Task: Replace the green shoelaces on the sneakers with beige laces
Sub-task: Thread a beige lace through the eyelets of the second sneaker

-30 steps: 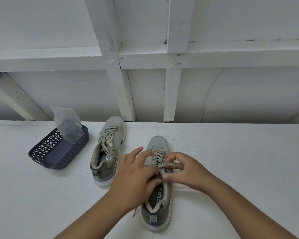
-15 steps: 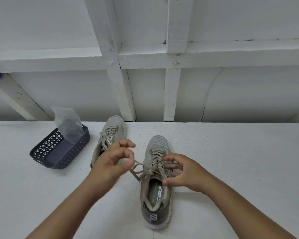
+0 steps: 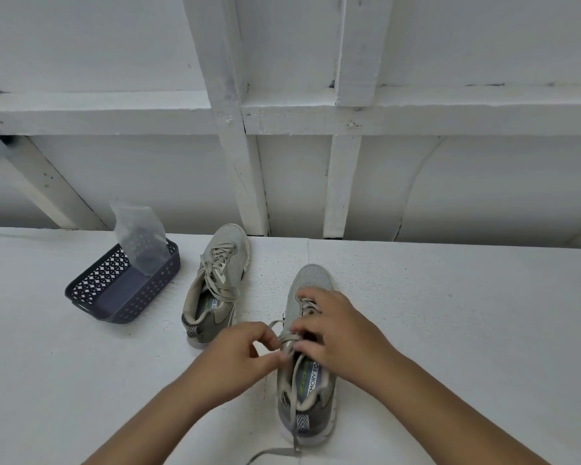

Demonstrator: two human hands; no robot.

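Two grey sneakers stand on the white table, toes pointing away from me. The near sneaker (image 3: 307,391) carries a beige lace (image 3: 284,340). My left hand (image 3: 239,357) pinches a loop of that lace just left of the shoe's tongue. My right hand (image 3: 336,327) lies over the eyelets and grips the lace from the right, hiding the knot area. One lace end trails over the heel onto the table (image 3: 275,453). The far sneaker (image 3: 215,283) sits to the left, laced in beige with its ends loose.
A dark blue perforated basket (image 3: 121,290) stands at the left with a clear plastic bag (image 3: 140,239) propped in it. White wall framing (image 3: 249,115) rises right behind the table's far edge.
My left hand came back from its raised pull at the left to the shoe's tongue. My right hand slid up over the eyelets. A lace end now hangs past the heel.
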